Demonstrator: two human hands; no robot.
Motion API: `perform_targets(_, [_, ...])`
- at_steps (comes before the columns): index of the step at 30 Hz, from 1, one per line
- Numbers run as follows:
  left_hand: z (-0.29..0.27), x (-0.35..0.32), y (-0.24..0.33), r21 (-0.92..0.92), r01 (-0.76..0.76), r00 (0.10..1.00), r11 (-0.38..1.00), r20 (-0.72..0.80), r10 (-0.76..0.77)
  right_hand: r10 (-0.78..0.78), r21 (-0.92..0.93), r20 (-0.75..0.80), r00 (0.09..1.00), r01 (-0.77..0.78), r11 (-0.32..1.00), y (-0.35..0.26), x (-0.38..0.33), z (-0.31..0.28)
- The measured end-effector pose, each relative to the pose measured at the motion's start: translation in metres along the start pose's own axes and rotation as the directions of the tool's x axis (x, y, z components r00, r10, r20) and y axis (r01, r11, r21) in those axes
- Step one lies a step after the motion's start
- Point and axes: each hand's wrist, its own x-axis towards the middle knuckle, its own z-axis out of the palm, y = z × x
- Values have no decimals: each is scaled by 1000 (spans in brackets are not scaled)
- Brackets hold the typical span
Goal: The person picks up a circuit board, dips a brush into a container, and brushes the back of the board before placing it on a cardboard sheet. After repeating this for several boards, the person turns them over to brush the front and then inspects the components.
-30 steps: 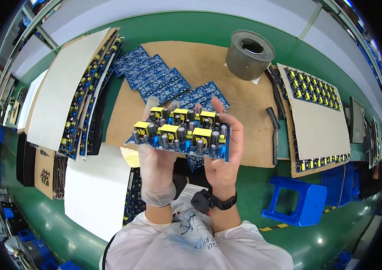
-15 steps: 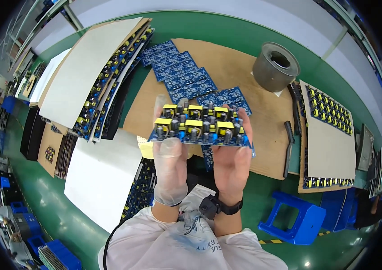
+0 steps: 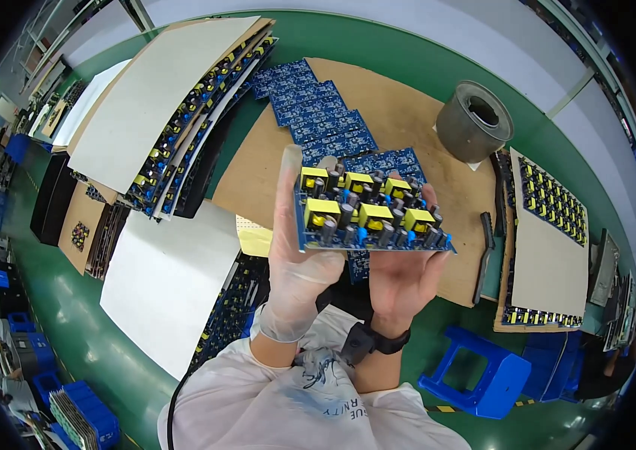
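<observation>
Both my hands hold up a blue circuit board (image 3: 369, 214) crowded with yellow transformers and dark capacitors. My left hand (image 3: 299, 270), in a thin translucent glove, grips its left end, with a finger along the side and the thumb below the front edge. At the right end my bare right hand (image 3: 400, 281) supports the board from beneath, fingertips showing behind it. Just beyond the raised board, several flat blue circuit boards (image 3: 325, 120) lie overlapping in a row on a brown cardboard sheet (image 3: 258, 169).
At left rises a tall stack of populated boards (image 3: 190, 112) layered with card. A grey metal drum (image 3: 474, 120) stands at the back right. Further right are boards under a card sheet (image 3: 550, 255). A white sheet (image 3: 160, 285) lies lower left; a blue stool (image 3: 475, 371) stands lower right.
The held board has shifted right and now tilts, its right end lower. My left index finger has extended up along its side. The whole view has turned slightly.
</observation>
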Motion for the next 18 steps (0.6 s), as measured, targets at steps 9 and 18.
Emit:
perform_targets(9, [-4, 2, -5, 171, -134, 972, 976, 217, 95, 18, 285, 55, 998, -33, 958, 11, 6, -14])
perform_targets(18, [-4, -4, -6, 61, -141, 986, 988, 96, 134, -45, 106, 16, 999, 43, 993, 6, 1, 0])
